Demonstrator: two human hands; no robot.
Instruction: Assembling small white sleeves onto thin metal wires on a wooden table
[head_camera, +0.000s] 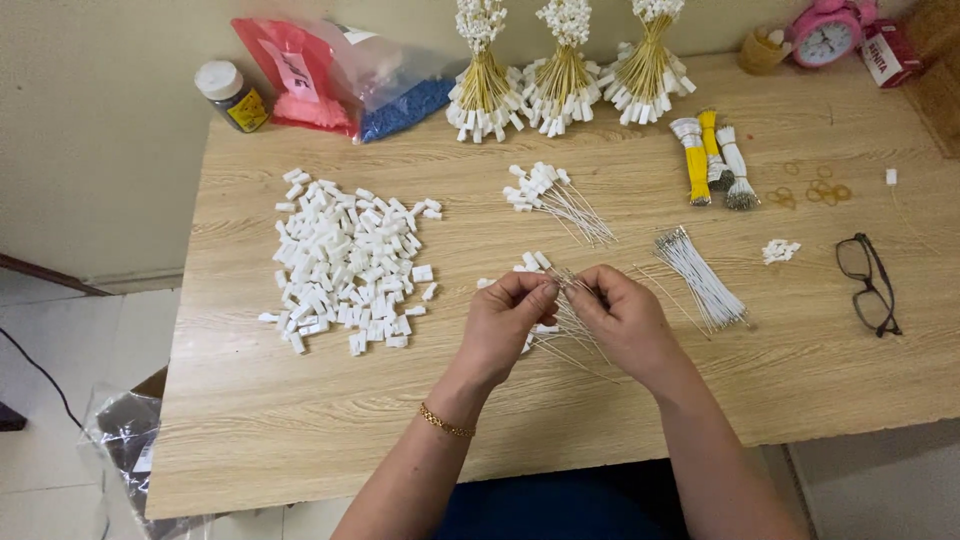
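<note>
Light wood table (300, 420), beige wall (100, 120), pale tiled floor (60, 330).

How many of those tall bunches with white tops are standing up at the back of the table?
3: the left bunch, the middle bunch and the right bunch, side by side along the table's far edge.

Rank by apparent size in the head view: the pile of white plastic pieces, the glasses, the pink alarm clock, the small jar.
1. Pile of white plastic pieces
2. Glasses
3. Pink alarm clock, partly cropped
4. Small jar
Clock and jar look close; both sit farther from the camera.

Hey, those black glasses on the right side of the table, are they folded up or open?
Open. The glasses lie on the table with both arms spread out from the lenses, not folded across them.
</note>
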